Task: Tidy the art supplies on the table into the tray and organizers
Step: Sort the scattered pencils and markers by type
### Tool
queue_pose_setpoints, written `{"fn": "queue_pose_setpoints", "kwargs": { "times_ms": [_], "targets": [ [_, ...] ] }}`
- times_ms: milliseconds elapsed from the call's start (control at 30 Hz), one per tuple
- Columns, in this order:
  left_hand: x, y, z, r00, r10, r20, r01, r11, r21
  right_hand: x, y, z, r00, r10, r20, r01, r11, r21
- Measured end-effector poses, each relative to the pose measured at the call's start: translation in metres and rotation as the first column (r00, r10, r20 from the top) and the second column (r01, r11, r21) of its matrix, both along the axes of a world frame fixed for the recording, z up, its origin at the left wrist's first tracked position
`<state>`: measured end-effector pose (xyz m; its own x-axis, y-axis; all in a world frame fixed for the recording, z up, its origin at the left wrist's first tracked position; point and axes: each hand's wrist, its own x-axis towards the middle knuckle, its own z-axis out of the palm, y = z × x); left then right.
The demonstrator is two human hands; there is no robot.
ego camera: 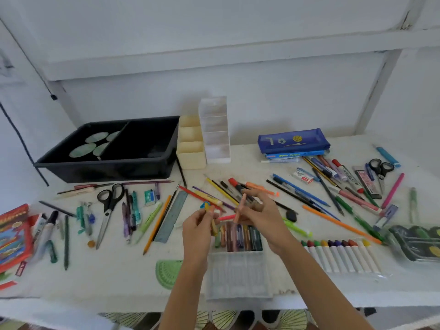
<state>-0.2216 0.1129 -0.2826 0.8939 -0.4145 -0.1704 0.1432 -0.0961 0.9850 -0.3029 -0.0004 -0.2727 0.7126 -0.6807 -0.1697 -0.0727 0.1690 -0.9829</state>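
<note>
pinching yellow crayon (213, 226), left hand (198, 222); right hand (260, 216), seemingly pink crayon (240, 208)

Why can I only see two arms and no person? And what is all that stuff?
The camera sits on the person's head and looks down, so you see only their two arms reaching in from the bottom. There is no machine here, just bare hands.

The left hand holds a yellow crayon. The right hand pinches a pink crayon. Just below them lies an open crayon box.

All over the white table lie loose art supplies, such as scissors, a ruler and a row of markers.

At the back stand a black tray, a cream organizer and a clear organizer. That is where the things are meant to go.
</note>
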Motion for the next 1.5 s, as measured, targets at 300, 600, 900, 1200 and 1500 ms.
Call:
{"fn": "queue_pose_setpoints", "kwargs": {
  "times_ms": [300, 600, 900, 1200, 1500],
  "targets": [
    [0.006, 0.049, -0.014, 1.0, -0.005, 0.002, 0.005, 1.0, 0.026, 0.016, 0.055, -0.025, 0.996, -0.003, -0.093, -0.029, 0.939, -0.342],
    [-0.005, 0.048, -0.018, 0.992, -0.09, -0.092, 0.089, 0.996, -0.015, 0.022, 0.058, -0.066, 0.911, -0.279, -0.304, -0.194, 0.362, -0.912],
    [-0.002, 0.045, -0.021, 0.987, -0.109, -0.117, 0.107, 0.994, -0.018, 0.022, 0.061, -0.07, 0.887, -0.368, -0.281, -0.208, 0.225, -0.952],
    [-0.003, 0.041, -0.029, 0.986, -0.088, -0.14, 0.086, 0.996, -0.019, 0.013, 0.083, -0.074, 0.863, -0.372, -0.343, -0.304, 0.16, -0.939],
    [-0.012, 0.045, -0.028, 0.999, -0.047, 0.006, 0.047, 0.999, -0.013, -0.004, 0.054, -0.06, 0.917, -0.285, -0.277, -0.165, 0.36, -0.918]
  ]
}}
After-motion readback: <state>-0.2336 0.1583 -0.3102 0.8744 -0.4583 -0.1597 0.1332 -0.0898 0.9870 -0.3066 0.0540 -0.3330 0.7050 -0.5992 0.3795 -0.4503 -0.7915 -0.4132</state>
